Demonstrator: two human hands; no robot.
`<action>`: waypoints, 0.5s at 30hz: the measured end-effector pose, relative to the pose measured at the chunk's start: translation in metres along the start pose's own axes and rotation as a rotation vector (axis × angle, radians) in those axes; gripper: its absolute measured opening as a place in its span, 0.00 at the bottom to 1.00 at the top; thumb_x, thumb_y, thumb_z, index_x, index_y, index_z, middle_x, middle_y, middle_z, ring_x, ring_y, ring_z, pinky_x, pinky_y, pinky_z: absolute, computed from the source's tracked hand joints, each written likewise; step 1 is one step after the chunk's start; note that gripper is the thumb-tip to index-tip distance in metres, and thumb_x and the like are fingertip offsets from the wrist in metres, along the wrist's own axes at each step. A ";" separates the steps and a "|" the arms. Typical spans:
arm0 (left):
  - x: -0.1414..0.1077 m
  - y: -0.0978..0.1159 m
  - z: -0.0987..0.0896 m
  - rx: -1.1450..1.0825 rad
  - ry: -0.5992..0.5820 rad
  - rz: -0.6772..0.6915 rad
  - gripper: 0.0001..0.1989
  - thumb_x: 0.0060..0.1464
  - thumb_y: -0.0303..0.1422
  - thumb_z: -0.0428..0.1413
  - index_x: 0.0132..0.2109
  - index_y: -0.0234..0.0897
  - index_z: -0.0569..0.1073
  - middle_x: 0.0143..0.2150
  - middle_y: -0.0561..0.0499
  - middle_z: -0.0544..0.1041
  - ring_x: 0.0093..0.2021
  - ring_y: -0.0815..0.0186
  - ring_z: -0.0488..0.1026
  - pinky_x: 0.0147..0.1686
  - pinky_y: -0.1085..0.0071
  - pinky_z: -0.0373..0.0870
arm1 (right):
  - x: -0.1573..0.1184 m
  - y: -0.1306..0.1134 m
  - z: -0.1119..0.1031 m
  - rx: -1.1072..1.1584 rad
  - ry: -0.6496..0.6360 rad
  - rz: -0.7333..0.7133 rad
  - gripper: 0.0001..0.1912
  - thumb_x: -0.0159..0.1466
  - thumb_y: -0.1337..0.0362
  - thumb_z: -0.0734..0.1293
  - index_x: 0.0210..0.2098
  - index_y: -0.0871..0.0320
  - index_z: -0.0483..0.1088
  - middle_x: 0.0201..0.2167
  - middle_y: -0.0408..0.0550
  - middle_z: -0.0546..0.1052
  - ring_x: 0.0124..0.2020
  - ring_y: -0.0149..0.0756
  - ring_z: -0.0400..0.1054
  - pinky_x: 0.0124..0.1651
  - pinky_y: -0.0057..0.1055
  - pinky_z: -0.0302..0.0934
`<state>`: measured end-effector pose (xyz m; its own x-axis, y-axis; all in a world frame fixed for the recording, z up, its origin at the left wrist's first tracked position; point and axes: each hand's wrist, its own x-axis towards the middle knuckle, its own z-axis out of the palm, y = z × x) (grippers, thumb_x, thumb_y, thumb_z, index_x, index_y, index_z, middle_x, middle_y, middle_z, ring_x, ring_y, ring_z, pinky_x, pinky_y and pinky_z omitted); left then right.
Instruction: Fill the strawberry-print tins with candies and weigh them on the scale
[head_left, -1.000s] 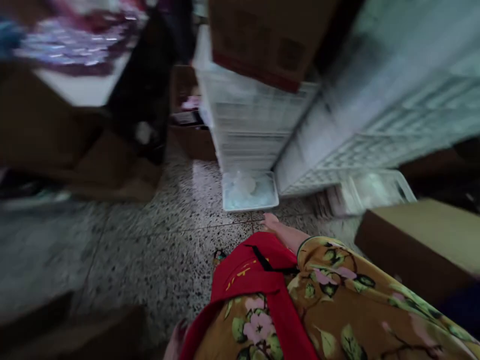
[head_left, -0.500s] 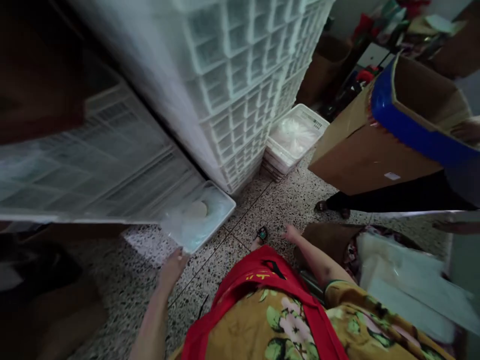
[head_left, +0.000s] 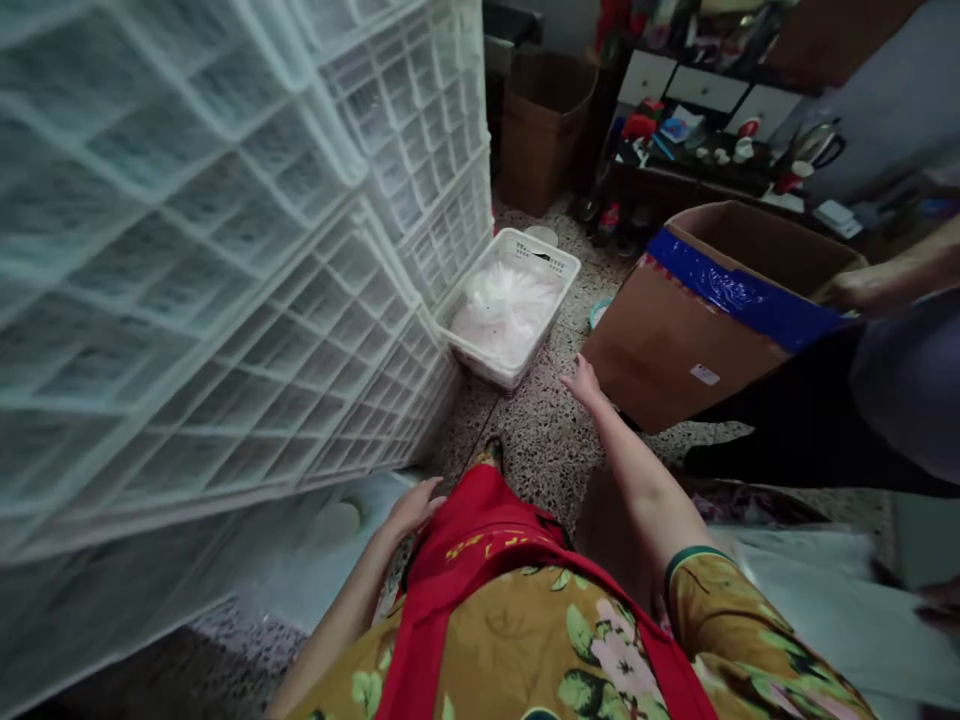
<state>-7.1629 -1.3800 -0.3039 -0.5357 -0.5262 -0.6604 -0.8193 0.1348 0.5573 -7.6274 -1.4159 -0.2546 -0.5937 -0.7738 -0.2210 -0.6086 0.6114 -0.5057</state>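
My left hand (head_left: 415, 506) hangs low beside the red apron (head_left: 487, 530), fingers stretched out and holding nothing. Close to it are the tall white plastic crates (head_left: 322, 360) and a pale tray (head_left: 300, 570) on the floor. My right hand (head_left: 583, 384) reaches forward over the speckled floor, its fingers apart with nothing in them. Just beyond it stands a cardboard box (head_left: 675, 350) with a blue taped rim; I cannot tell whether they touch. Ahead, a low white basket (head_left: 568, 268) holds a gathered clear plastic bag (head_left: 510, 300) with pale contents.
Another person's hand (head_left: 862, 290) rests on the cardboard box's rim at right. A second brown carton (head_left: 536, 140) stands at the back, beside a cluttered low cabinet (head_left: 705, 90) with a kettle (head_left: 817, 145). White plastic sheets (head_left: 817, 600) lie at lower right.
My view has turned and moved forward toward the white basket. My left hand has left the tray's edge; my right hand now reaches further forward, near the cardboard box.
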 end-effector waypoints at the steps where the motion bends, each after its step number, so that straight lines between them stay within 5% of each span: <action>1: 0.020 0.009 -0.009 0.012 -0.006 -0.007 0.28 0.61 0.36 0.50 0.66 0.31 0.67 0.65 0.38 0.72 0.63 0.53 0.70 0.64 0.61 0.63 | 0.017 0.009 -0.009 0.010 0.005 0.037 0.46 0.60 0.60 0.72 0.72 0.67 0.51 0.69 0.69 0.59 0.70 0.56 0.55 0.73 0.50 0.49; 4: 0.090 0.051 -0.038 0.034 -0.056 -0.007 0.27 0.61 0.36 0.50 0.65 0.31 0.68 0.64 0.37 0.73 0.62 0.52 0.72 0.63 0.61 0.64 | 0.064 0.035 -0.032 0.041 -0.010 0.130 0.46 0.58 0.60 0.73 0.70 0.66 0.54 0.69 0.65 0.60 0.71 0.52 0.56 0.73 0.44 0.50; 7: 0.164 0.114 -0.071 0.016 -0.096 0.042 0.26 0.62 0.35 0.50 0.65 0.31 0.68 0.64 0.37 0.73 0.63 0.55 0.72 0.63 0.63 0.65 | 0.101 0.063 -0.054 0.070 -0.048 0.254 0.42 0.56 0.57 0.75 0.66 0.64 0.62 0.64 0.63 0.68 0.66 0.50 0.64 0.69 0.43 0.57; 15: 0.331 0.340 -0.142 -0.132 -0.162 0.247 0.25 0.59 0.37 0.55 0.62 0.34 0.72 0.53 0.42 0.81 0.54 0.55 0.77 0.57 0.63 0.70 | 0.174 0.133 -0.143 0.177 -0.056 0.603 0.27 0.60 0.52 0.74 0.52 0.64 0.73 0.45 0.56 0.79 0.51 0.45 0.74 0.58 0.42 0.67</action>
<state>-7.5900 -1.6278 -0.2614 -0.7494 -0.3488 -0.5628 -0.6326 0.1260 0.7642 -7.8868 -1.4458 -0.2412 -0.7740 -0.3115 -0.5513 -0.0756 0.9098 -0.4080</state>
